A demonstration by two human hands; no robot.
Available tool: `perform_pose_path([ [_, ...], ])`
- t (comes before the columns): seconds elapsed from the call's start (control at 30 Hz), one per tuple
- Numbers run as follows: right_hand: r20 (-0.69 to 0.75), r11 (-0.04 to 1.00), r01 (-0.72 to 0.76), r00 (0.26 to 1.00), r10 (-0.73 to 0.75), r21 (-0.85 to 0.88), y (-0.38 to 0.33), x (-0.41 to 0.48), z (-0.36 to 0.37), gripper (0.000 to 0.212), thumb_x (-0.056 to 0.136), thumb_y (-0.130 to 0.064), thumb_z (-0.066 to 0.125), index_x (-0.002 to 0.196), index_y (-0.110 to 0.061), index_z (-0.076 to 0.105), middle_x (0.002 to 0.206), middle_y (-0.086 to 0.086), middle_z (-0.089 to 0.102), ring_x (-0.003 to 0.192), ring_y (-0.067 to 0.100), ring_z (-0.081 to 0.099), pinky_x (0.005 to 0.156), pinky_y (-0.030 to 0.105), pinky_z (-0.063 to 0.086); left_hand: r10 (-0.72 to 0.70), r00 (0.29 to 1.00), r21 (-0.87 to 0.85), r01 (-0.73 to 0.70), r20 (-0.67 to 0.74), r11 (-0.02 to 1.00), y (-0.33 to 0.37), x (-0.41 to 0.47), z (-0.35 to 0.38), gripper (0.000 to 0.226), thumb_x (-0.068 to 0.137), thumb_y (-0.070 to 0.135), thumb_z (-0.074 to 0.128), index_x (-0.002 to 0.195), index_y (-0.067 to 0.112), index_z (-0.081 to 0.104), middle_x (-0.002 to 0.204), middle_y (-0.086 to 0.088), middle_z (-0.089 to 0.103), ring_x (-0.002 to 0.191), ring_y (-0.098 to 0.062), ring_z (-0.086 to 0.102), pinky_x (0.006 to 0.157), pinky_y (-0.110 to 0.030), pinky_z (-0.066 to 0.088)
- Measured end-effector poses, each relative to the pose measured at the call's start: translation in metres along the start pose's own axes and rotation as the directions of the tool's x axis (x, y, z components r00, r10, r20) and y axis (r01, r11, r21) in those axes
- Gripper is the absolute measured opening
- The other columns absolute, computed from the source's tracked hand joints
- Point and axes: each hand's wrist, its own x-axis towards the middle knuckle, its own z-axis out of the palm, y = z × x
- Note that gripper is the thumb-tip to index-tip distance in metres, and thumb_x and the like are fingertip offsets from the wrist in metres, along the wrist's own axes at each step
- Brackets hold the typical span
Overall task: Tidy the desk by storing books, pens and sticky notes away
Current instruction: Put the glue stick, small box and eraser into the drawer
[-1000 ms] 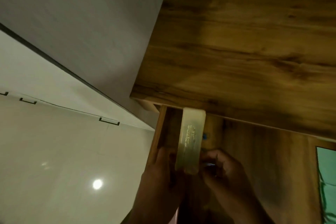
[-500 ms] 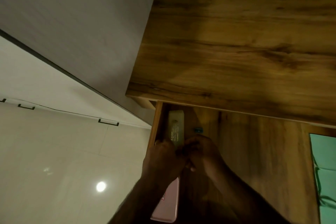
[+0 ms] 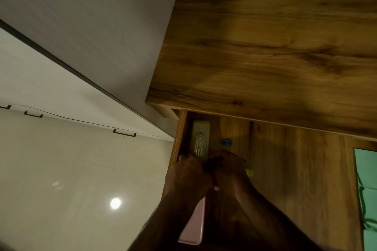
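The case (image 3: 200, 138) lies flat in the open drawer (image 3: 180, 132) under the tabletop's (image 3: 265, 47) front edge, along the drawer's left wall. Both hands meet at its near end, the left hand (image 3: 187, 171) and right hand (image 3: 226, 167) curled and touching. I cannot tell whether either grips anything. A pink book (image 3: 193, 228) shows under the left forearm. A blue piece (image 3: 226, 142) lies just beyond the right hand.

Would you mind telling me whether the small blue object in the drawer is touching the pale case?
Apart. The head view shows a strip of bare drawer floor between the small blue object and the pale case.
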Motion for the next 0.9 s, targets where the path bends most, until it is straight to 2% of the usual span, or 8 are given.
perform_pose_path([
  [0.1, -0.003, 1.000, 0.012, 1.000, -0.012, -0.002, 0.002, 0.002, 0.002, 0.008, 0.102, -0.014, 0.066, 0.109, -0.018, 0.066, 0.068, 0.005, 0.072, 0.040, 0.013, 0.058, 0.036, 0.022, 0.043, -0.007, 1.000, 0.059, 0.008, -0.013, 0.998, 0.000, 0.003, 0.003, 0.042, 0.086, 0.034, 0.064, 0.122, 0.013, 0.056, 0.118, -0.006, 0.062, 0.105, -0.028, 0.065, 0.082, -0.036, 0.054],
  [0.27, -0.025, 0.995, 0.087, 0.996, -0.088, -0.047, 0.009, 0.002, 0.005, 0.007, 0.102, -0.013, 0.064, 0.103, -0.013, 0.071, 0.050, -0.001, 0.066, 0.034, 0.010, 0.056, 0.036, 0.021, 0.042, -0.018, 1.000, 0.113, 0.021, -0.021, 0.993, 0.002, 0.005, 0.006, 0.033, 0.093, 0.030, 0.056, 0.122, 0.015, 0.058, 0.117, -0.005, 0.063, 0.102, -0.025, 0.066, 0.078, -0.031, 0.052],
  [0.33, -0.032, 0.986, 0.125, 0.991, -0.129, -0.114, 0.012, 0.002, 0.005, 0.010, 0.103, -0.015, 0.062, 0.101, -0.014, 0.071, 0.056, -0.001, 0.068, 0.038, 0.010, 0.059, 0.040, 0.022, 0.045, -0.019, 1.000, 0.121, 0.021, -0.019, 0.992, 0.004, 0.005, 0.006, 0.031, 0.095, 0.032, 0.053, 0.120, 0.016, 0.059, 0.115, -0.004, 0.064, 0.101, -0.024, 0.066, 0.077, -0.031, 0.052],
  [0.43, -0.019, 0.959, 0.171, 0.984, -0.180, -0.225, 0.013, 0.004, 0.005, 0.016, 0.104, -0.019, 0.059, 0.099, -0.016, 0.073, 0.069, -0.003, 0.068, 0.057, 0.018, 0.064, 0.059, 0.027, 0.054, -0.024, 0.999, 0.099, 0.026, -0.025, 0.995, 0.005, 0.004, 0.004, 0.035, 0.097, 0.046, 0.048, 0.115, 0.018, 0.060, 0.112, -0.003, 0.067, 0.099, -0.024, 0.067, 0.078, -0.032, 0.052],
  [0.5, -0.007, 0.949, 0.186, 0.981, -0.194, -0.256, 0.012, 0.004, 0.005, 0.017, 0.106, -0.021, 0.056, 0.097, -0.020, 0.071, 0.079, -0.002, 0.070, 0.067, 0.020, 0.064, 0.067, 0.027, 0.054, -0.043, 0.999, 0.082, 0.045, -0.022, 0.996, 0.006, 0.004, 0.002, 0.037, 0.098, 0.049, 0.047, 0.115, 0.018, 0.060, 0.112, -0.002, 0.068, 0.101, -0.024, 0.067, 0.077, -0.031, 0.049],
  [0.67, 0.040, 0.926, 0.218, 0.976, -0.216, -0.309, 0.006, -0.005, 0.001, 0.020, 0.109, -0.023, 0.051, 0.112, -0.021, 0.071, 0.104, 0.004, 0.077, 0.064, 0.014, 0.063, 0.058, 0.025, 0.052, -0.097, 0.995, 0.035, 0.098, -0.030, 0.995, 0.009, 0.007, 0.001, 0.031, 0.096, 0.044, 0.053, 0.114, 0.020, 0.059, 0.112, 0.000, 0.068, 0.102, -0.024, 0.067, 0.077, -0.032, 0.048],
  [0.77, 0.080, 0.913, 0.232, 0.973, -0.218, -0.337, 0.007, -0.009, -0.002, 0.018, 0.107, -0.022, 0.056, 0.115, -0.017, 0.071, 0.109, 0.004, 0.077, 0.074, 0.019, 0.066, 0.071, 0.033, 0.057, -0.091, 0.995, 0.077, 0.093, -0.031, 0.993, 0.012, 0.005, -0.002, 0.030, 0.096, 0.041, 0.054, 0.115, 0.019, 0.060, 0.111, 0.000, 0.068, 0.101, -0.023, 0.067, 0.075, -0.031, 0.047],
  [0.9, 0.102, 0.912, 0.235, 0.972, -0.213, -0.338, 0.008, -0.013, -0.004, 0.020, 0.104, -0.025, 0.063, 0.121, -0.018, 0.070, 0.113, 0.003, 0.078, 0.073, 0.018, 0.065, 0.061, 0.022, 0.050, -0.070, 0.997, 0.157, 0.075, -0.039, 0.985, 0.021, 0.003, -0.007, 0.028, 0.097, 0.035, 0.053, 0.117, 0.016, 0.060, 0.114, -0.002, 0.067, 0.105, -0.024, 0.066, 0.081, -0.032, 0.050],
])
